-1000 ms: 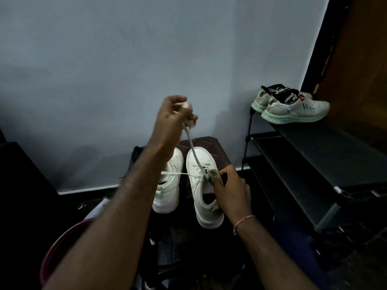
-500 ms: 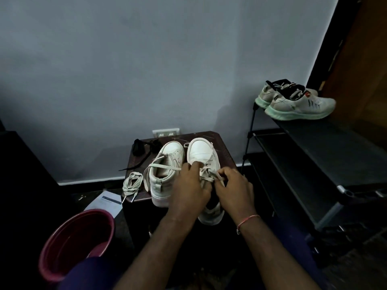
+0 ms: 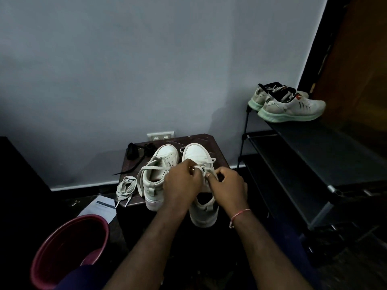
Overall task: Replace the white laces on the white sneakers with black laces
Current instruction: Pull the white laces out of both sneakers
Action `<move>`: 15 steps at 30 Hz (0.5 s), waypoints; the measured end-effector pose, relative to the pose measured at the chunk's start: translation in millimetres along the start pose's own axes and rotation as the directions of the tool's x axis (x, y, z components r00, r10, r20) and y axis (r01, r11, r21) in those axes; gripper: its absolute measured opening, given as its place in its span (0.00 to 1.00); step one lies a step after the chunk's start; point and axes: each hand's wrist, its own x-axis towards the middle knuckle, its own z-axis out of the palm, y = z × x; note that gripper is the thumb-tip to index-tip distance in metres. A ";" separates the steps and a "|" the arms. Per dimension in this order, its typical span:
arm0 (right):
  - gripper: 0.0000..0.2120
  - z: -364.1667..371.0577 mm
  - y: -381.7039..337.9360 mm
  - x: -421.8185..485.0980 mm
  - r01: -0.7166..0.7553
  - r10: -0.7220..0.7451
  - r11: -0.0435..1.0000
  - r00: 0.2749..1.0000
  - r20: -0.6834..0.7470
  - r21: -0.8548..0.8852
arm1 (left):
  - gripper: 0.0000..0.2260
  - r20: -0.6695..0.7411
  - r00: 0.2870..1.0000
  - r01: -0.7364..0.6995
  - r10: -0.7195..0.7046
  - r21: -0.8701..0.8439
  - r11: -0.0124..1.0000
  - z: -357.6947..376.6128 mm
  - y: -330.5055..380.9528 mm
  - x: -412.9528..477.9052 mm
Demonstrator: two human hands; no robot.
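Roughly a third in: left sneaker [image 3: 165, 153] looks stripped, its pulled white lace [image 3: 125, 187] lies coiled beside it on the table [image 3: 209, 141]. Left hand [image 3: 182, 181] and right hand [image 3: 228, 185] both pinch the threaded lace [image 3: 206, 165] on the right sneaker [image 3: 195, 152]. Black laces [image 3: 136, 150] sit unused behind, nothing relaced yet

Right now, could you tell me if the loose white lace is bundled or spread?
Bundled: the loose white lace lies looped on itself beside the sneakers.
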 end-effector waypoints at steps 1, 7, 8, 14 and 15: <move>0.13 0.7 -0.8 0.2 0.006 -0.006 1.000 1.000 -0.012 -0.015 | 0.10 0.055 0.997 0.063 -0.057 -0.112 0.992 -6.4 -0.6 4.8; 0.14 0.3 -4.6 0.4 0.009 -0.010 1.000 1.000 -0.019 -0.024 | 0.10 0.102 0.973 0.229 -0.205 -0.422 0.877 -27.6 -1.5 40.6; 0.14 -0.5 -5.6 0.3 0.010 -0.010 1.000 1.000 -0.018 -0.021 | 0.11 0.044 0.982 0.186 -0.182 -0.343 0.921 -27.8 -1.7 42.1; 0.13 -1.7 -5.2 3.3 0.014 -0.014 1.000 1.000 0.003 -0.010 | 0.15 -0.086 0.991 -0.113 0.104 -0.114 0.987 -9.0 5.2 -12.2; 0.12 -1.5 -5.0 4.3 0.015 -0.015 1.000 1.000 0.006 -0.010 | 0.14 -0.049 0.988 -0.151 0.148 -0.071 0.986 -3.3 1.2 -19.3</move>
